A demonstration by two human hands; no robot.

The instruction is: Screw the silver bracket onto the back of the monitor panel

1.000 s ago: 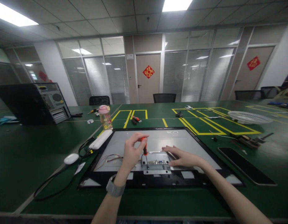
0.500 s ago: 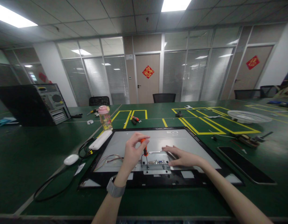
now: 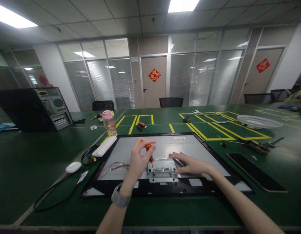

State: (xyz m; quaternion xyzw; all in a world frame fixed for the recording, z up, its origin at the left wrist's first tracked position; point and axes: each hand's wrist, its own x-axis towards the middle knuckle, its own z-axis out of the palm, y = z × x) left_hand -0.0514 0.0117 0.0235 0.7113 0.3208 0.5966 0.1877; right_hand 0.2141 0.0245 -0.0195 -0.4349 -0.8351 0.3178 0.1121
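An opened monitor panel (image 3: 131,143) lies face down on the green table, its grey metal back framed in black. My left hand (image 3: 140,156), with a watch on the wrist, grips an orange and black screwdriver (image 3: 149,151) by its handle. The shaft points down at the left part of a metal bracket (image 3: 162,165) that carries video ports. My right hand (image 3: 189,163) rests with its fingers spread at the bracket's right side. Thin wires (image 3: 116,165) run over the panel left of the bracket.
An open computer case (image 3: 48,107) stands at the left. Near it are a pink-lidded bottle (image 3: 109,123), a white power strip (image 3: 105,147) and a black cable. Red-handled pliers (image 3: 140,125) lie behind the panel. A long dark phone-like slab (image 3: 256,172) lies to the right.
The screwdriver handle leans slightly more to the left within my left hand. My right hand keeps its place on the bracket. The view has shifted very slightly.
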